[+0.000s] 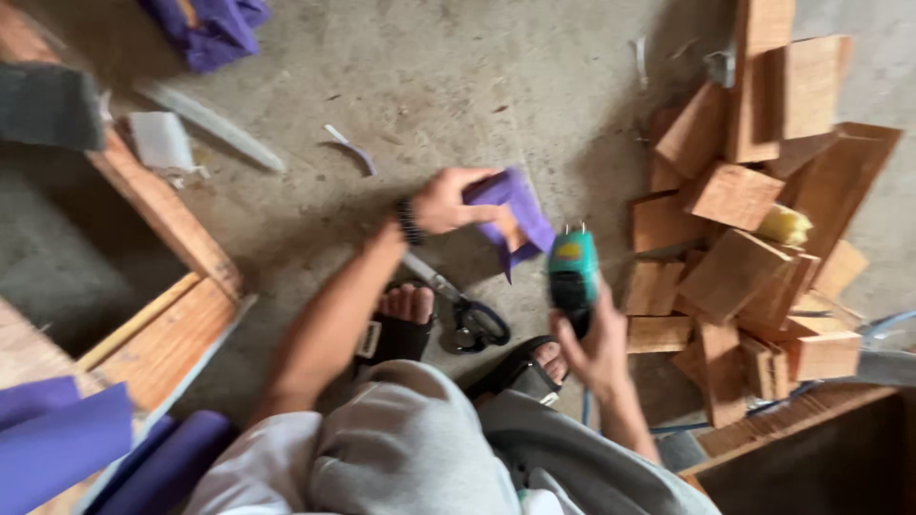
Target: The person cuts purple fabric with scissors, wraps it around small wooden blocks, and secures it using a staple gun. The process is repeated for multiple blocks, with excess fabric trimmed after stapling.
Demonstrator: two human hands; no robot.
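My left hand [448,200] grips a piece of purple sheet [520,212] folded around a small wooden block, held over the concrete floor. My right hand [601,348] holds a teal and black hot glue gun [572,272] upright, its tip pointing up close to the lower right edge of the purple piece. A blue cord runs down from that hand. Black-handled scissors [468,310] lie on the floor between my two sandalled feet, below the left hand.
A heap of small wooden blocks [744,248] lies to the right, with a yellow object [784,225] among them. Wooden frames [162,286] stand at the left, purple sheets [67,439] at bottom left, more purple material [210,29] at the top.
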